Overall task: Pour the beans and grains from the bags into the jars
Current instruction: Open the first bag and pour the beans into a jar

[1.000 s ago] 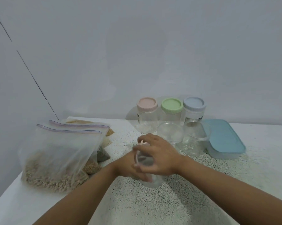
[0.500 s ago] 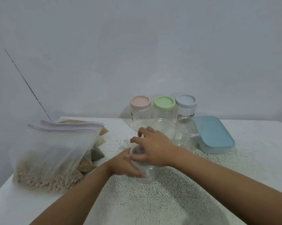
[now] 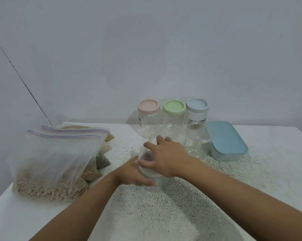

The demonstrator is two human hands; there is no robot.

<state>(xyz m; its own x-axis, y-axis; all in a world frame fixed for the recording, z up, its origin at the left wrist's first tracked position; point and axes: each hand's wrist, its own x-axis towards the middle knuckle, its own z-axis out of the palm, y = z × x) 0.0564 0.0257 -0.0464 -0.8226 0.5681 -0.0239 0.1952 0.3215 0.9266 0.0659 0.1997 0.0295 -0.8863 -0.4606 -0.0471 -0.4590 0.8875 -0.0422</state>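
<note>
- The clear jar (image 3: 154, 181) is standing on the speckled desk (image 3: 164, 214) right in front of the person, between the two forearms. Its long axis is running roughly upright, with the mouth facing up towards the camera.
- The left hand (image 3: 131, 171) is wrapping around the jar's body from the left side, with the fingers curling across the near wall and steadying it.
- The right hand (image 3: 167, 157) is sitting on top of the jar, coming in from the right. Its fingers are bending down over the rim and its thumb is pressing on the near edge. I cannot tell whether a clear lid is lying under the palm.
- This is looking like an opening step, with one hand bracing the jar and the other working at the mouth. No grain is showing inside the jar yet.
- The large bag of grain (image 3: 56, 162) is slumping on the desk well to the left of the jar, with its zip edge up. A second bag (image 3: 80, 130) and some smaller packets (image 3: 101, 160) are tucking in behind it.
- The bags are therefore lying on the left hand's side, so that hand is the nearer one for fetching a bag. The right hand would be reaching across the jar.
- At the back, the pink-lidded jar (image 3: 148, 119), green-lidded jar (image 3: 174, 112) and blue-lidded jar (image 3: 197, 112) are standing in a row. Two open clear tubs (image 3: 198, 143) are sitting just in front of them, and a blue-lidded box (image 3: 228, 141) is lying to their right.
</note>
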